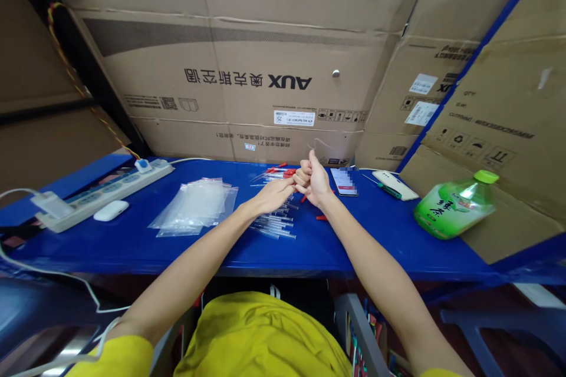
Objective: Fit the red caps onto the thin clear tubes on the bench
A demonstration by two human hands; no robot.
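My two hands meet over the middle of the blue table. My right hand [315, 181] is closed with its thumb up; a thin, faint clear piece shows just above the thumb, too blurred to name. Against its curled fingers rest the fingertips of my left hand [277, 193], bent and pressed together; what they grip is hidden. Below the left hand lies a bunch of clear plastic tubes [275, 227]. Behind it are several red-ended slim pieces [276, 173], like pen parts. A loose red piece [322, 218] lies beside my right wrist.
Left of the tubes lies a stack of clear plastic bags [197, 207]. Farther left are a white earphone case [111, 210] and a power strip [110, 191]. To the right are a phone [344, 181], a green screwdriver [390, 190], a white slab [395, 184] and a green tea bottle [455, 206]. Cardboard [247, 47] walls the back.
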